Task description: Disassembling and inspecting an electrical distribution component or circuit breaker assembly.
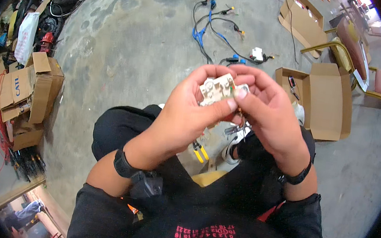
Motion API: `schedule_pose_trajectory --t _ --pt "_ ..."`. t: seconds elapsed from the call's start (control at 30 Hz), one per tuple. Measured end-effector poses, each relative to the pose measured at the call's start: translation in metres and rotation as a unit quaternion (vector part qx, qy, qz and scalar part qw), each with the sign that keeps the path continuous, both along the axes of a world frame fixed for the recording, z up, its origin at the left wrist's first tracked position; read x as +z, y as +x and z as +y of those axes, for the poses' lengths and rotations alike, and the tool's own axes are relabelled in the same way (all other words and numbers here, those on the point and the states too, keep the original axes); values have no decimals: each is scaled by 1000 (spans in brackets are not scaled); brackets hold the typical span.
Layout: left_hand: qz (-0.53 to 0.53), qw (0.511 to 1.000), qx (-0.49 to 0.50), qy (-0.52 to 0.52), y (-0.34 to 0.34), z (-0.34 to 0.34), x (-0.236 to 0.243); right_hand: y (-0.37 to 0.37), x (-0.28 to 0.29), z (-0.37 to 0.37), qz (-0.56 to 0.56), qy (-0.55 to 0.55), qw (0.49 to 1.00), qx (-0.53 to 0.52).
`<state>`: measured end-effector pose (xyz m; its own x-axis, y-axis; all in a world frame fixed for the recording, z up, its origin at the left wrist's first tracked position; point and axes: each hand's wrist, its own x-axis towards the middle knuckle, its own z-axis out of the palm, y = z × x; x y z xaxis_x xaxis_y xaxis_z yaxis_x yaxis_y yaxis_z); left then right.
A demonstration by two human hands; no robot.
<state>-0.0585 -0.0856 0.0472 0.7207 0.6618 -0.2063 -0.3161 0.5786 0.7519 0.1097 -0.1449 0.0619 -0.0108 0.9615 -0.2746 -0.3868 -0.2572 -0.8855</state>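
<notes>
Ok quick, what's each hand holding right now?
Left hand: closed, holding the cream moulded plastic fitting.
Right hand: closed at the fitting's right end; exactly what it pinches can't be told.

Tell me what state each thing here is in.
White plastic piece: held, tilted
Left hand: closed on the piece
Right hand: pinching at its right edge
Black-and-blue cables: loose, spread out
Nearer box at right: open, lid folded back
Yellow-handled tool: handles apart
Carton at left: flaps open
</notes>
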Motion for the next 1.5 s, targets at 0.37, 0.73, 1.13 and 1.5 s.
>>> schedule_pose_trajectory --t 0.37,0.73,1.13,1.5 --pt "-13 998 22 61 0 12 -12 5 -11 12 -53 0 998 27" --pt "63 987 103 107 -9 16 -18 -8 -33 19 -360 153 908 -149" --pt "-64 986 151 -38 -22 26 18 32 -394 -17 -567 -224 756 237" --pt "-38 979 187 65 -55 35 -17 -63 -433 -122 -648 -159 674 318"
